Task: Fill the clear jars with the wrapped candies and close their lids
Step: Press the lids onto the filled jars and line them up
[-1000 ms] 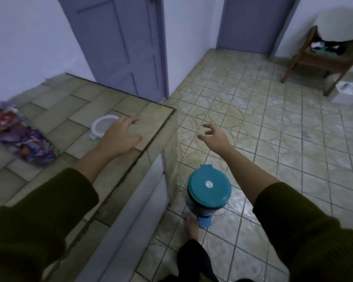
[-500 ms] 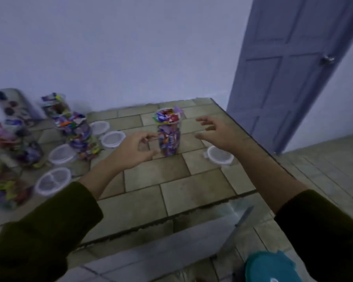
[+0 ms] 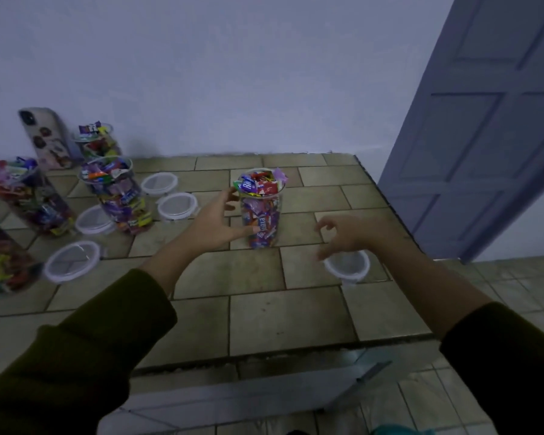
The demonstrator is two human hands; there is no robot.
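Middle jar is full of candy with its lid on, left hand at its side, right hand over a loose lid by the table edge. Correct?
The lid part is wrong. In the head view the jar is open, wrappers poking out the top. Rest holds: left hand at its side, right hand over a loose lid by the table edge.

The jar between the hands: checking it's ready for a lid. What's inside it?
Wrapped candies fill the jar to above its open rim. The left hand covers part of its side, and the outer candies hide those in the middle.
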